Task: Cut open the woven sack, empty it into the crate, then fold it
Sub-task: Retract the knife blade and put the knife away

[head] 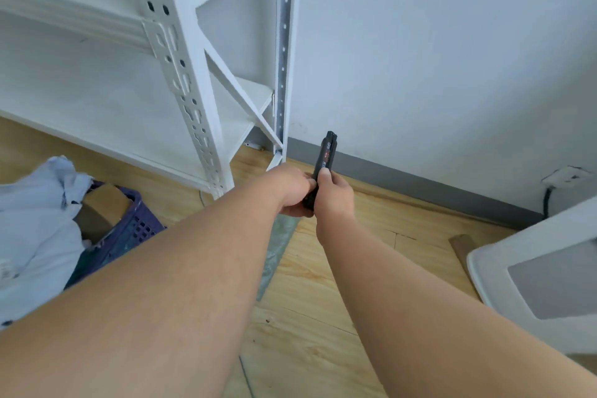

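A black utility knife [326, 157] stands nearly upright in front of me, its tip pointing up toward the wall. My right hand [332, 195] grips its lower body, thumb on the side. My left hand [292, 192] grips the knife's bottom end from the left. No blade shows. A pale woven sack [35, 229] lies crumpled at the left, draped over a dark blue plastic crate [135, 226] that holds cardboard boxes. A greenish strip of material [277, 249] lies on the floor under my hands.
A white metal shelving rack [181, 74] stands at the left against a white wall. A white plastic bin lid [542, 271] sits at the right edge. A wall socket with a black cable [563, 179] is at the far right. The floor is light wood.
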Motion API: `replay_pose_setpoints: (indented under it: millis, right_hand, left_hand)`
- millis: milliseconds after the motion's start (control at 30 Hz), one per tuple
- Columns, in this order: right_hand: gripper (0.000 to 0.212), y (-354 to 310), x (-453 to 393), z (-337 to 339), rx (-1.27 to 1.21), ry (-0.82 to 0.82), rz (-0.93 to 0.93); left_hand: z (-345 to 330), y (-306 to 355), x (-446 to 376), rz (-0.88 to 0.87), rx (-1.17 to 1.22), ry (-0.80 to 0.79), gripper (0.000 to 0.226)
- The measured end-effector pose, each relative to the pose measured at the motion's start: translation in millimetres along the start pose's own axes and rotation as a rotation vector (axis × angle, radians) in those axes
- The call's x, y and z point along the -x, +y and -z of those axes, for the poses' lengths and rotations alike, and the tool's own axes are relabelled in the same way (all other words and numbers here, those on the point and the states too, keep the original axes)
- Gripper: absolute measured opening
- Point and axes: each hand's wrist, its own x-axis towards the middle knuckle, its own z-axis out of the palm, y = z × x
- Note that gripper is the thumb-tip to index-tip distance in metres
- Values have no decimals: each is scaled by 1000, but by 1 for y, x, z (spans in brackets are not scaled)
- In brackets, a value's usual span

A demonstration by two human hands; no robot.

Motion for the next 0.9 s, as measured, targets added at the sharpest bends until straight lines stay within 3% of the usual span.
replay_pose_setpoints:
  millis: [233, 467, 633, 800, 900]
  right_hand:
    - [35, -86, 84, 12, 1, 23, -38]
    - [30, -150, 171, 18, 23, -31, -126]
    - [19, -187, 216, 8, 92, -87, -131]
    - [27, -204, 254, -24, 140, -179, -116]
    - [17, -206, 276, -44, 127, -239, -147]
  left_hand:
    - [20, 84, 98, 60, -101, -30, 24]
    - [44, 126, 186, 143, -158, -68, 28]
    - [73, 146, 245, 130, -122, -44, 29]
    - [112, 137, 292, 109, -13, 11, 28]
    - [141, 124, 316, 102, 23, 10, 26]
